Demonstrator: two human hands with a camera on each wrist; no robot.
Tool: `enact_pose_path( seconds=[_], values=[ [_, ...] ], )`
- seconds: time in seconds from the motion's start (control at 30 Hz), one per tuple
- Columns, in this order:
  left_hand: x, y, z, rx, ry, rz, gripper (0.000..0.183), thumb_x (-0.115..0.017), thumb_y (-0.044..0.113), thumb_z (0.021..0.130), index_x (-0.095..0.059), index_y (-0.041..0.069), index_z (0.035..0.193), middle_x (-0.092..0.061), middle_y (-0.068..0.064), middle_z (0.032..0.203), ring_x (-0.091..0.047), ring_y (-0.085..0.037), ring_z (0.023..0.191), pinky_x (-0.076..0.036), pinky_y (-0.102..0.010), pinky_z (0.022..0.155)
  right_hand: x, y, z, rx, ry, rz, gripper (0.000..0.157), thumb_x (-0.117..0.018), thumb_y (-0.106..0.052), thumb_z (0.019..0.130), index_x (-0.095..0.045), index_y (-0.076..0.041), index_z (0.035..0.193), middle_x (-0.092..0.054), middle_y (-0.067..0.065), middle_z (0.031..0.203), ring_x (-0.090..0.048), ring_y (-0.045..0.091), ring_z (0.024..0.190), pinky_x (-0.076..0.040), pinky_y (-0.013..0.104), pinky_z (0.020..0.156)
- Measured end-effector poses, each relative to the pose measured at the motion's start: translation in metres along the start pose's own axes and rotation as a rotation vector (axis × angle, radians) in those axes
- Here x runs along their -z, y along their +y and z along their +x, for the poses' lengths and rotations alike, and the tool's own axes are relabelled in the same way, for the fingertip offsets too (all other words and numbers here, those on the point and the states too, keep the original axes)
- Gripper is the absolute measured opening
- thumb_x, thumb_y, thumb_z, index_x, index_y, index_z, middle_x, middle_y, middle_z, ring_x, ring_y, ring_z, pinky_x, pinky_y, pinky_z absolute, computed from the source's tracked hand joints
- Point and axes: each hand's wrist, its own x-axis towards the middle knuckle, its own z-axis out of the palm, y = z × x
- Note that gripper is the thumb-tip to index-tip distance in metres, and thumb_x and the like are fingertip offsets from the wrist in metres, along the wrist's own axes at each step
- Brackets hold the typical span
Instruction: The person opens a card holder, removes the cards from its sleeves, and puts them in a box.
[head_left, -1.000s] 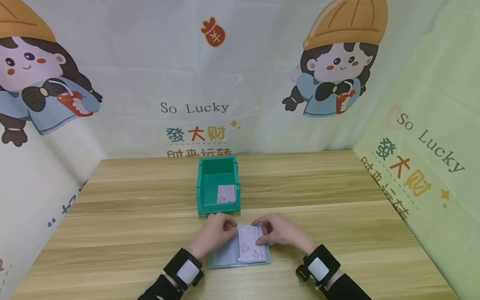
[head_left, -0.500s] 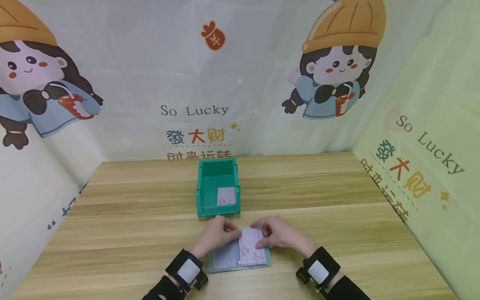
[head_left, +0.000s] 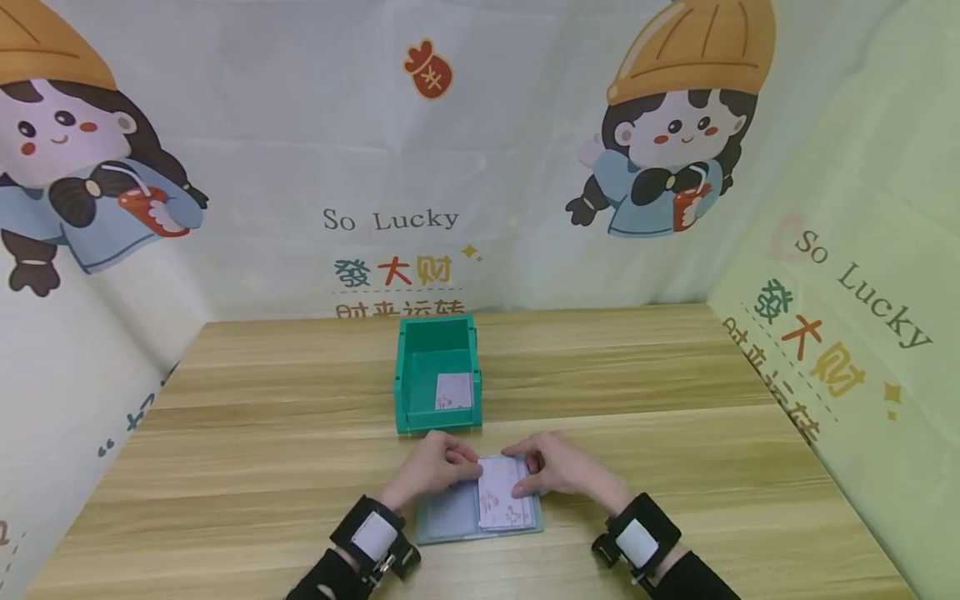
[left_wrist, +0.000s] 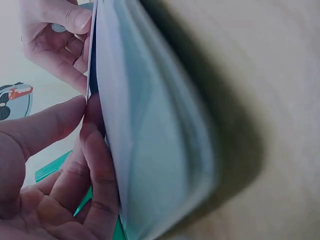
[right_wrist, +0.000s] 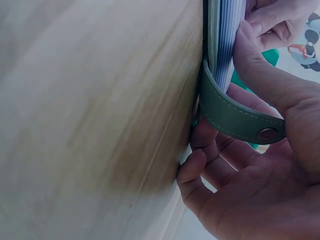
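Note:
A small card album [head_left: 450, 512] with a green cover lies opened flat on the table, its left page pale and bare. On its right-hand page is a pale pink printed card [head_left: 497, 504]. My left hand [head_left: 433, 465] pinches the card's upper left edge between thumb and fingers, one finger reaching behind it in the left wrist view. My right hand [head_left: 558, 467] grips the album's right side, thumb on the page edges. In the right wrist view a green strap [right_wrist: 225, 115] with a metal snap sticks out from the cover beside the palm.
Just beyond the album stands a green plastic bin [head_left: 438, 419] holding another pale pink card [head_left: 453, 391] near its front right. The wooden table [head_left: 645, 367] ends at a printed cloth backdrop [head_left: 517, 275] behind and at the sides.
My left hand has shifted slightly right onto the card's upper left edge. My right hand stays in place at the album's right side.

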Motion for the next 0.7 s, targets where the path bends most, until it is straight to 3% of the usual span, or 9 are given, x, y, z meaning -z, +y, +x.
enact_pose_path(
  seconds=[0.37,0.7],
  values=[
    [0.0014,-0.0002,0.0005,0.013,-0.014,-0.037,0.013,-0.075,0.007,0.088,-0.073,-0.002,0.097,-0.073,-0.007,0.073,-0.058,-0.009,0.065,-0.044,-0.022,0.063,0.0005,0.0006,-0.0010,0.014,-0.002,-0.040,0.054,-0.083,-0.017,0.081,-0.066,-0.001,0.130,-0.049,-0.002,0.077,-0.043,0.009,0.069,-0.032,0.019,0.060],
    [0.0080,0.0039,-0.0001,0.016,-0.089,-0.027,0.017,-0.070,0.003,0.090,-0.072,-0.005,0.104,-0.069,-0.003,0.075,-0.056,-0.011,0.068,-0.044,-0.022,0.066,0.0013,0.0014,-0.0021,0.009,-0.003,-0.017,0.055,-0.083,-0.017,0.081,-0.065,-0.001,0.130,-0.049,0.000,0.078,-0.043,0.010,0.071,-0.032,0.020,0.060]
  ],
)
